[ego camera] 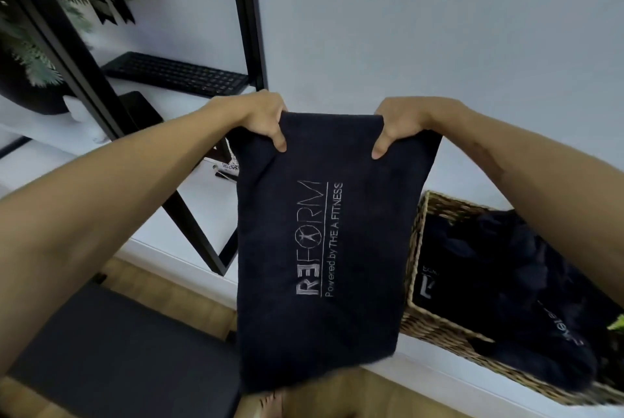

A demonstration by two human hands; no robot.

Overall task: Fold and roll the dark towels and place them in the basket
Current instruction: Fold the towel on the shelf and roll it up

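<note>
Several dark towels (506,282) are already lying loosely heaped, not visibly rolled, in the wicker basket (413,249) at the right, so the task is looking only partly done. One more dark towel (320,249) is hanging in the air before the white wall, long axis vertical, logo reading bottom to top. Left hand (260,120) and right hand (398,127) are each pinching its top edge, still to be folded and rolled.

white ledge (439,362) | wicker basket (418,242) on it, dark towels (499,269) inside
</note>
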